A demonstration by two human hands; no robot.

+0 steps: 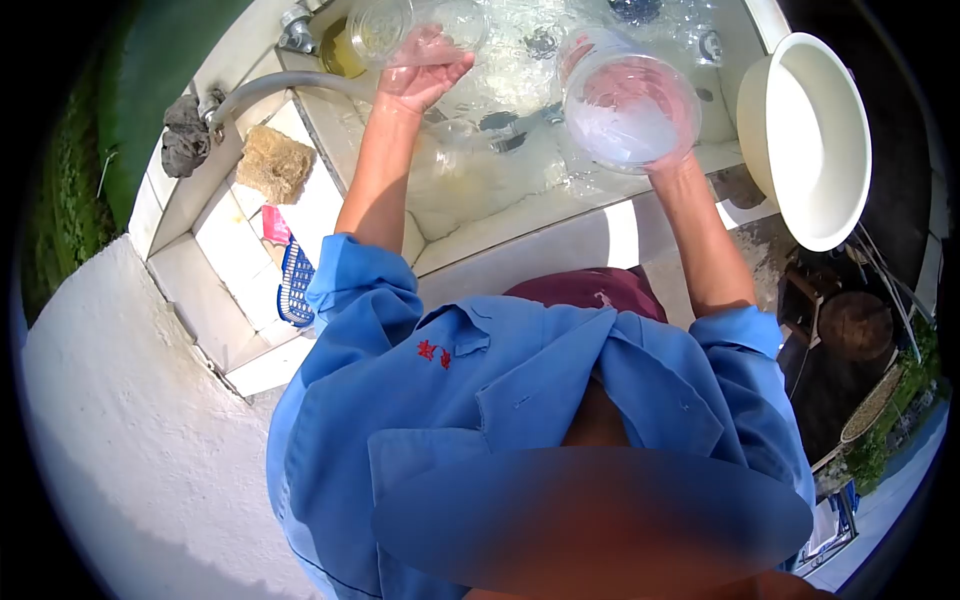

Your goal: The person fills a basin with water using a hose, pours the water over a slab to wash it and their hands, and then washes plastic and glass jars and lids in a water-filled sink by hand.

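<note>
At the top of the view, my left hand (pixel 430 68) is raised palm up over the tiled basin, against a clear round plastic container (pixel 452 30); its fingers are bent round the container's lower side. My right hand (pixel 668 130) holds a clear plastic tub (pixel 625 115) from its right side and shows partly through the plastic. The tub's round end faces me. Below both hands lies water (pixel 500 150) with several clear plastic containers in it, hard to tell apart.
A cream basin (pixel 755 130) leans at the right edge. A grey hose (pixel 270 84) crosses the left rim. On the left ledge lie a tan sponge (pixel 275 165), a blue basket (pixel 295 285) and a dark cloth (pixel 185 137). A wooden stool (pixel 856 326) stands lower right.
</note>
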